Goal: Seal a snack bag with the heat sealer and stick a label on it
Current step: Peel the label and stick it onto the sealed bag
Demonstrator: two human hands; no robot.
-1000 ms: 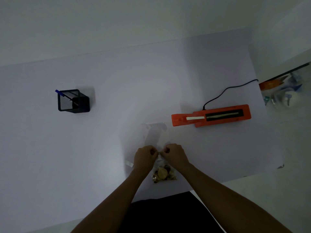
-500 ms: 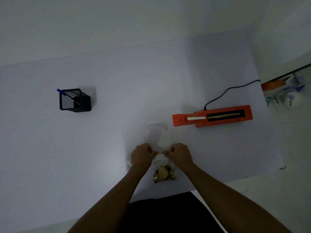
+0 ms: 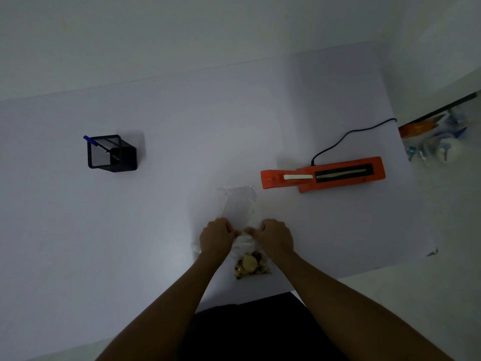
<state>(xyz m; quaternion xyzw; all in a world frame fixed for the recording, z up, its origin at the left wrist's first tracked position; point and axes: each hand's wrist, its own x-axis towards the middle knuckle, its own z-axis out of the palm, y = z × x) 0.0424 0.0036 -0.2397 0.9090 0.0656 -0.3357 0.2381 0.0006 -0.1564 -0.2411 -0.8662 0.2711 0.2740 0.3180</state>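
While pinching the clear snack bag at its middle w/ both hands, left hand on the left edge, right hand on the right edge. Fingers of each curled shut on the film, knuckles up; exact pinch points hidden under the fists, so can't say how much plastic is caught. Probably holding it this way to flatten the empty upper part and keep the contents down at the near end, away from where the seal should go.

Bag lying flat on the worktop, right in front of the body, open mouth pointing away. Thin, glossy, crinkly film, nearly invisible against the pale surface. Snacks bunched at the bottom: small brown and tan lumps, one bigger pale round piece (nuts or similar, too dim to tell).

Heat sealer off to the right and a bit further out, near the bag mouth but not touching. Long orange plastic body, hard and smooth, dark slot w/ a pale strip along it, black cord trailing off behind. Set lengthwise, so bag mouth likely needs turning to reach it.

Black mesh pen holder well apart on the left, blue pen leaning inside. No label seen for sure.
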